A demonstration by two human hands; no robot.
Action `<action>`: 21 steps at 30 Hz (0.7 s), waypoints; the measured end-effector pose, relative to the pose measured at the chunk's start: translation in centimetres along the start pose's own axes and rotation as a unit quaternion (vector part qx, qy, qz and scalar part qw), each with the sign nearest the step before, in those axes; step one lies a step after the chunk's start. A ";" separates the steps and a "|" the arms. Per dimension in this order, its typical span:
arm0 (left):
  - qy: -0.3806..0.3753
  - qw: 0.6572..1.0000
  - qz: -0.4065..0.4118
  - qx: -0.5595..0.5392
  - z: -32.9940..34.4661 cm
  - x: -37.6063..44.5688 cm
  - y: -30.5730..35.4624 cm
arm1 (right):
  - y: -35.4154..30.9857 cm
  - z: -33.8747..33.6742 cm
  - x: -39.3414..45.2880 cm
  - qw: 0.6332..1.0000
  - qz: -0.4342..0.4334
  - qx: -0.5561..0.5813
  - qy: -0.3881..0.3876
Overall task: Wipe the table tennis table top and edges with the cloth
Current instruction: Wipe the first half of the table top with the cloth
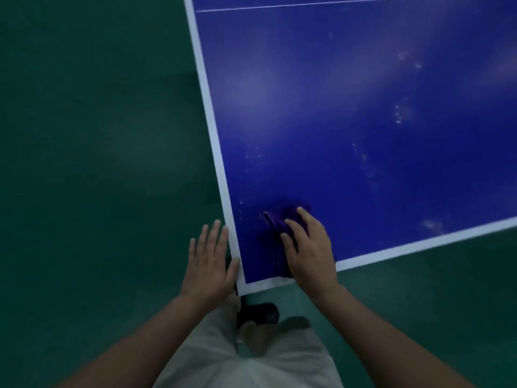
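Standing at the near corner of the table tennis table (363, 107), the person wore light trousers (223, 359), with a dark shoe (265, 312) showing just under that corner. The left hand (209, 261) was flat, its fingers straight and close together, held just beside the table's white left edge line (208, 107); its thumb seemed to touch the border, though the blur left that uncertain. The right hand (307, 247) lay palm down on the dark purple cloth (275, 233), fingers spread and slightly bent, pressing it onto the blue top close to the corner. The cloth was bunched, reaching from beneath the fingers toward the near white border. Farther across the top, pale smudges (400, 113) dotted the blue, and a thin white line (335, 2) crossed the far end. Green floor (98, 135) surrounded the table.
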State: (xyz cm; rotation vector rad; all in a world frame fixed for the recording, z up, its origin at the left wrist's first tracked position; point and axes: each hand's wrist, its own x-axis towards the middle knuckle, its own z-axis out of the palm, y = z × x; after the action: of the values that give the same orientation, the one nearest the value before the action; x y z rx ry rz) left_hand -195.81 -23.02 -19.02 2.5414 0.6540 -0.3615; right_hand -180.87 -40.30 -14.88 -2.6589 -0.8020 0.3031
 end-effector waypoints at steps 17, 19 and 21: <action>0.036 0.994 0.000 -0.104 2.3 0.2 -1.4 | -0.4 4.9 -1.7 0.957 -0.192 -0.180 -0.123; 0.035 0.994 -0.006 -0.103 2.5 0.1 -1.4 | -0.4 4.5 0.1 0.962 -0.171 -0.176 -0.119; 0.028 0.994 -0.014 -0.109 2.6 0.1 -1.4 | -2.5 5.5 2.6 0.978 -0.086 -0.157 -0.103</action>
State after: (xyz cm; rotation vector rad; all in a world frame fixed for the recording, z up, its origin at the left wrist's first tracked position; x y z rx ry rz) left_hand -196.85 -23.26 -21.83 2.3430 0.7110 -0.2155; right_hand -181.61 -35.38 -19.23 -2.8513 -1.2304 0.4451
